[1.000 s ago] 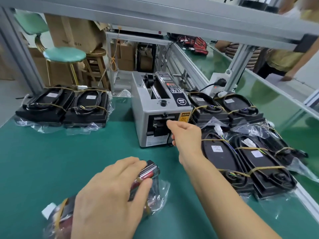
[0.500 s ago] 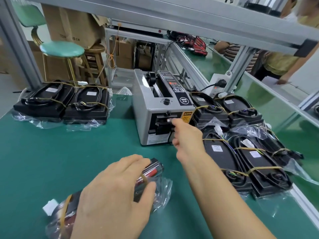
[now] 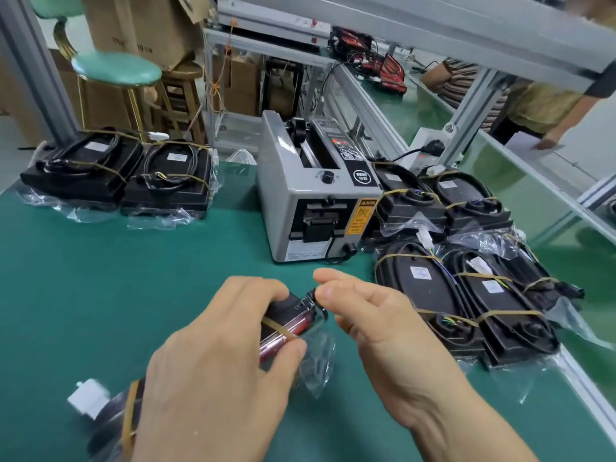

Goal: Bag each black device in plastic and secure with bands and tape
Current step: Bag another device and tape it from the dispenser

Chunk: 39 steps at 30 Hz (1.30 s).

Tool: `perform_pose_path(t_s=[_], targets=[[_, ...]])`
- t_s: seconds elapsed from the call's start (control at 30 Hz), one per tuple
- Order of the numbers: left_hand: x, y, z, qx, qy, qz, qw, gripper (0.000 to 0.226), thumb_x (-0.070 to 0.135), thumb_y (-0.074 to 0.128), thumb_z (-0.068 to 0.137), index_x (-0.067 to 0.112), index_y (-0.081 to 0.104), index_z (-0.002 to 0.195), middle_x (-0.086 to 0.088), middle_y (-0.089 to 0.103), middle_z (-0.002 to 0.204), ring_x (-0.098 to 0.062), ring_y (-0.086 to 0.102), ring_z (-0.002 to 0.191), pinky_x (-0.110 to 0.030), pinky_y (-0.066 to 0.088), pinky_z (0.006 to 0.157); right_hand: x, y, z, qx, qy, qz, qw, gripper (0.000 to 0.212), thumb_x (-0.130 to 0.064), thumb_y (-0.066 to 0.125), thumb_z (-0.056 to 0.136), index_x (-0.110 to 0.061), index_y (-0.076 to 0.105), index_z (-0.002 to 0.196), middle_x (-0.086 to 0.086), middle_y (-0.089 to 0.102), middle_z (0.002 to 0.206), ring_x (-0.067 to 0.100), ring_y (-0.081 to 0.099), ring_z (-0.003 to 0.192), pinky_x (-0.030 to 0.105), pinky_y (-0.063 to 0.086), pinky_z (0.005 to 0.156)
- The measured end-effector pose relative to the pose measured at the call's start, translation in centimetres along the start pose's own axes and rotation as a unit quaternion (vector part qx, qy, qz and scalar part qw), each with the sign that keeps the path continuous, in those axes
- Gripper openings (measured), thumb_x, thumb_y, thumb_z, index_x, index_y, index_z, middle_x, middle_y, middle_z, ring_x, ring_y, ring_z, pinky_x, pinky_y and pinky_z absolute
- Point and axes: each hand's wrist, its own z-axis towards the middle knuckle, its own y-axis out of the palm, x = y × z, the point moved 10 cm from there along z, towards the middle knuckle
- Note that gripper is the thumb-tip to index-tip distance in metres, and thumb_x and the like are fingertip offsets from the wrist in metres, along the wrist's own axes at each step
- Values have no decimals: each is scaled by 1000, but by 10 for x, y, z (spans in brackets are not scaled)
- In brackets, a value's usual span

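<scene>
My left grip [image 3: 213, 371] wraps over the bagged device [image 3: 290, 323] lying on the surface [image 3: 100, 295], fingers and thumb curled around it. I judge that hold is there to pin the plastic tight against the body so the loose bag mouth [image 3: 316, 361], which sticks out just right of my thumb, cannot spring open. A yellow band [image 3: 278, 328] already crosses the device under my fingertips, and a second one rings the near end by my wrist.

My right grip [image 3: 373, 315] hovers just beyond the device's far tip, thumb and forefinger pinched together. It looks like they carry a clear strip of tape, but I cannot make the strip out, so I will not say whether the pinch holds anything.

The tape dispenser [image 3: 316, 201] stands straight ahead of both grips, within easy reach, which suits a tear-and-stick routine. Finished devices [image 3: 466, 288] lie stacked just right of my right grip; another pair [image 3: 116, 175] sits well ahead to the left.

The surface is a green mat. Beyond it are a green stool [image 3: 116, 70], cardboard boxes [image 3: 146, 25] and another person [image 3: 546, 105] at the next bench.
</scene>
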Motion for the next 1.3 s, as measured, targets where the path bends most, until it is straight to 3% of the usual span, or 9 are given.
perform_pose_path(t_s=[0.13, 0.23, 0.33, 0.43, 0.6, 0.8, 0.9, 1.03, 1.3], targets=[[11, -10, -3, 28, 10, 18, 999, 36, 47, 46, 67, 29, 59, 96, 16, 61, 88, -3, 50, 67, -3, 28, 63, 10, -3, -2, 31, 17, 41, 999, 5, -15, 74, 72, -13, 78, 68, -7, 71, 106, -1, 64, 87, 28, 44, 96], [18, -15, -4, 39, 9, 25, 999, 37, 44, 49, 67, 22, 65, 92, 11, 64, 87, 1, 49, 66, 1, 28, 54, 11, -5, -4, 53, 22, 70, 996, 5, -14, 74, 68, -14, 78, 69, -2, 69, 101, 4, 64, 84, 25, 48, 88], [24, -21, -7, 63, 15, 36, 997, 32, 33, 67, 57, 23, 66, 88, 10, 65, 85, -11, 55, 69, -13, 44, 64, 9, -5, -6, 66, 18, 67, 995, 4, -13, 74, 68, -14, 78, 66, -3, 68, 95, 2, 64, 79, 22, 48, 80], [28, -26, -8, 69, 3, 61, 996, 34, 32, 68, 52, 29, 61, 85, 14, 63, 84, -18, 60, 52, -35, 50, 42, 8, -8, -7, 83, 14, 45, 995, 2, -13, 75, 65, -14, 77, 64, -5, 69, 93, 3, 63, 80, 23, 47, 80], [29, -26, -9, 66, -1, 58, 996, 32, 31, 68, 52, 28, 61, 83, 14, 63, 85, -13, 56, 55, -34, 48, 40, 2, -9, -9, 89, 6, 4, 996, 5, -15, 74, 62, -15, 74, 57, -10, 67, 89, 2, 60, 81, 23, 44, 81], [28, -24, -10, 62, -7, 54, 997, 30, 30, 68, 52, 29, 60, 81, 14, 62, 83, -15, 50, 66, -29, 41, 40, 4, -5, -9, 59, 22, 17, 998, 10, -13, 73, 70, -13, 72, 60, -13, 64, 74, -6, 58, 65, 9, 46, 64], [27, -24, -10, 59, -7, 50, 997, 29, 29, 69, 53, 29, 60, 80, 14, 61, 83, -14, 51, 61, -24, 37, 40, 4, -3, -11, 57, 29, 22, 998, 5, -13, 72, 72, -13, 69, 67, -8, 59, 77, -3, 56, 67, 18, 44, 70], [28, -23, -11, 56, -7, 50, 997, 41, 19, 87, 49, 26, 61, 79, 12, 62, 82, -18, 57, 50, -25, 39, 40, 3, 0, -12, 54, 29, 28, 998, 6, -14, 73, 69, -10, 70, 73, -5, 58, 78, -3, 56, 66, 19, 42, 70], [28, -22, -12, 52, -9, 46, 998, 50, 18, 91, 42, 25, 61, 80, 10, 62, 82, -20, 58, 49, -32, 45, 38, -5, -5, -15, 96, 5, -23, 995, 7, -17, 73, 56, -10, 72, 56, -6, 65, 92, 5, 61, 93, 29, 45, 93]])
